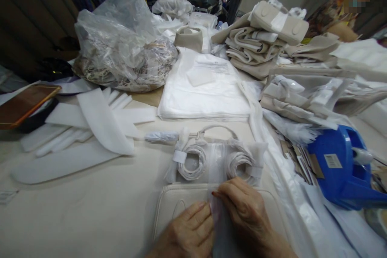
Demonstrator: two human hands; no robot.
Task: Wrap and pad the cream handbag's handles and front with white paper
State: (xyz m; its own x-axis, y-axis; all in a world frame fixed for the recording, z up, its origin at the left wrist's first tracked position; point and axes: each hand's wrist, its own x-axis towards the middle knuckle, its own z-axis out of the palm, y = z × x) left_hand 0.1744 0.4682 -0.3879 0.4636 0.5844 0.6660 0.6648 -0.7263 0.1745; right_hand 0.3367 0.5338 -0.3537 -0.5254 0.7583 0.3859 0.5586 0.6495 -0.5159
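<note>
Left hand (192,229): is resting back-up at the bottom of the view, nearest the camera, its fingers lying together and their tips touching the edge of a translucent plastic strip (222,225); whether they are pinching it, you cannot tell.
Right hand (244,209): is holding that strip's upper part, thumb and forefinger closing together on it, the other fingers curling under the palm; a red nail is showing.
Cream bag panel (165,201): is lying flat on the table (90,217) beneath both hands, its corners rounding off, stitching running along its edge, an oval outline showing at left; the strip is crossing its middle.
Wrapped strap coils (190,175): are sitting side by side just beyond the panel, pale film covering them, a white band circling the left one.
Clear plastic sack (121,36): is bulging at the far left, holding a tangle of beige cords (105,76).
Blue plastic bin (326,169): is standing at the right, wearing a white barcode label (333,161) and holding a clear plastic piece (362,156).
White stack (205,100): is lying flat beyond the coils, print showing near its top.
White foam strips (102,125): are crossing one another at the left, beside an orange-edged phone (27,105).
</note>
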